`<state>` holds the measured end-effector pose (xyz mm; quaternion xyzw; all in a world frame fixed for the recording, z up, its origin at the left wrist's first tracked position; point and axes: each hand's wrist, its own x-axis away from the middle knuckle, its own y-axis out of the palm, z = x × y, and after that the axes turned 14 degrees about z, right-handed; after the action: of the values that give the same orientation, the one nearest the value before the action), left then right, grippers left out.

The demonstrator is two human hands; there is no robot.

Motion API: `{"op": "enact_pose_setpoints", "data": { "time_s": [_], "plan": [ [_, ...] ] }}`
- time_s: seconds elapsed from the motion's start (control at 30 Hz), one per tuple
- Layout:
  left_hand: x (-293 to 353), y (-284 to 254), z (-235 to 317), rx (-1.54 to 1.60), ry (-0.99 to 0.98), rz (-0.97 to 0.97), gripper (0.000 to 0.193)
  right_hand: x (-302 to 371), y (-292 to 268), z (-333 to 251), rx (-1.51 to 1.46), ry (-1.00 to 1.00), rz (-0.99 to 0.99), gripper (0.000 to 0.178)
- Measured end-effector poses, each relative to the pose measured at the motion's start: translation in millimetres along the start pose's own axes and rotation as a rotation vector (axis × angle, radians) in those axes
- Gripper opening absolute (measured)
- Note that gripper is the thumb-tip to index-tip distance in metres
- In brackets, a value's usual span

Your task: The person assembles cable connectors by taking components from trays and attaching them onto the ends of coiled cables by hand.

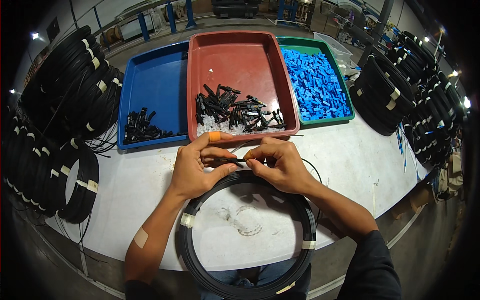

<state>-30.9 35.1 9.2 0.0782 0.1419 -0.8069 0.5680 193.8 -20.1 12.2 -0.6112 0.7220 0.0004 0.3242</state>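
Observation:
In front of the red tray, my left hand (pixel 197 167) is closed on a slim black connector piece (pixel 224 159), thumb below it and one finger wrapped in orange tape. My right hand (pixel 281 165) pinches the end of a thin black cable against the connector's right side. The exact joint between them is hidden by my fingertips. From my right hand the cable (pixel 316 171) curves down toward a black cable coil (pixel 185 242). This coil, bound with pale tape, lies under my wrists and overhangs the table's near edge.
A red tray (pixel 235 60) holds black connector parts (pixel 222 102) and small whitish pieces (pixel 212 125). The blue tray (pixel 155 75) at left has more black parts (pixel 142 127); the green tray (pixel 327 121) at right holds blue clips (pixel 317 82). Taped cable coils (pixel 75 85) stack on both sides.

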Motion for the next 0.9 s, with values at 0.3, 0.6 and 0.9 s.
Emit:
{"op": "enact_pose_setpoints", "data": {
  "time_s": [0.3, 0.6, 0.9],
  "plan": [
    [4.1, 7.9, 4.5, 0.032, -0.029, 0.100, 0.056, -0.3, -1.7, -2.0, 0.061, -0.100, -0.003, 0.015],
    [2.0, 12.5, -6.2, -0.005, 0.183, 0.143, 0.046, -3.9, -4.0, 2.0, 0.031, -0.271, -0.019, 0.020],
    [1.0, 13.6, -5.7, 0.071, 0.209, 0.209, 0.038, -4.5, -4.8, 12.6, 0.149, -0.313, 0.090, 0.030]
  ]
}}
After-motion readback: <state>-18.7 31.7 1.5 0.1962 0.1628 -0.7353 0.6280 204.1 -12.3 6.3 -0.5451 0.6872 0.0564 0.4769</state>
